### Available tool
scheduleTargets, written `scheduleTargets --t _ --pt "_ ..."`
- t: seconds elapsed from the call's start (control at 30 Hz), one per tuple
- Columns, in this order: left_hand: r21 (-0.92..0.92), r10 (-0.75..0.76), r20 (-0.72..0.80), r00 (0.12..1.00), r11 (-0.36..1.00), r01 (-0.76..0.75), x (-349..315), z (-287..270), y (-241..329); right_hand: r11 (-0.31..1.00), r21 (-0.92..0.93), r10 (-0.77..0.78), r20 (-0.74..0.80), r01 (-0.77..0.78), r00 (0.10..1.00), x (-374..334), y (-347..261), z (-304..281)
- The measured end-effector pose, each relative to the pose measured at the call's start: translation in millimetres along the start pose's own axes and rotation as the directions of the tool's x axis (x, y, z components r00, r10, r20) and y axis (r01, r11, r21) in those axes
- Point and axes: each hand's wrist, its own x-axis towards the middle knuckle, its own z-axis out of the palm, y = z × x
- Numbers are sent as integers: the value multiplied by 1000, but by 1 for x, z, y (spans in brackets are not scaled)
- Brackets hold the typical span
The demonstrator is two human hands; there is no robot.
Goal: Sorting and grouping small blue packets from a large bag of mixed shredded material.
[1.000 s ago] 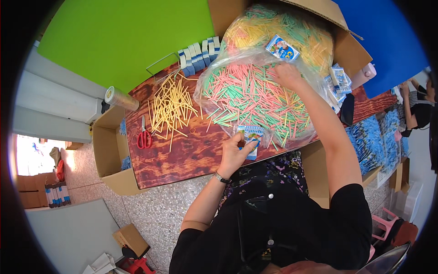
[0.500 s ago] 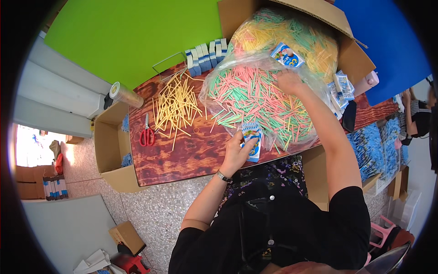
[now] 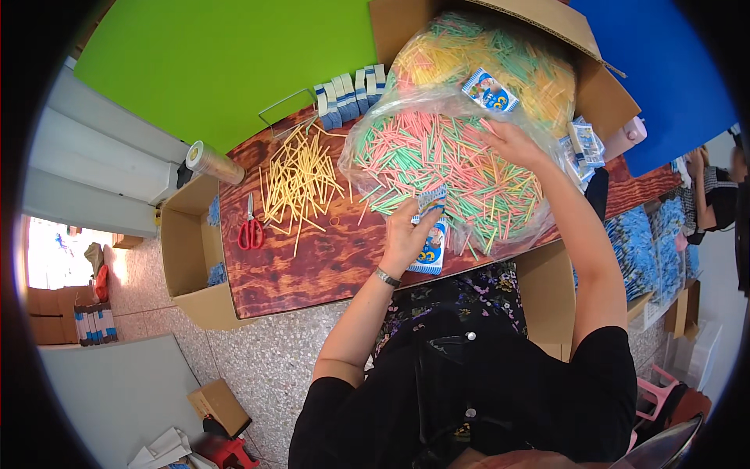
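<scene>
My left hand (image 3: pixel 408 238) is closed on a blue-and-white printed packet (image 3: pixel 430 254) at the table's front edge, thumb across its front. The packet's upper end rises past the fingers beside the sticks. My right hand (image 3: pixel 516 146) reaches over a heap of thin pink, green and yellow sticks (image 3: pixel 422 152), its fingers stretched among them. Slight blur hides whether a stick is between the fingertips. The heap lies in an open clear plastic bag (image 3: pixel 355 148). Just beyond my right hand another printed packet (image 3: pixel 491 91) rests on the bag.
Loose yellow sticks (image 3: pixel 301 180) and red-handled scissors (image 3: pixel 251 227) lie left on the wooden table (image 3: pixel 312 270). Behind stand blue-and-white bundles (image 3: pixel 341 100) and a cardboard box (image 3: pixel 617 102) with more bagged sticks. Several packets (image 3: pixel 584 144) lie right. An open carton (image 3: pixel 190 262) adjoins the table's left edge.
My right hand has shifted slightly right over the sticks. My left hand has turned a little, and the packet's lower end has moved slightly left.
</scene>
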Motion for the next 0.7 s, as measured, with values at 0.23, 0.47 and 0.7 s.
scheduleTargets --t 0.23,0.47,0.7 --pt "23 9 -36 999 1000 -8 15 11 9 992 110 60 5 -60 998 -18 -22 -8" --pt "289 224 -123 967 940 -181 26 13 9 939 292 120 226 -184 967 -41 -89 -31" --pt "411 354 -159 922 872 -264 28 11 10 941 -126 -254 357 315 899 -34 -134 -45"
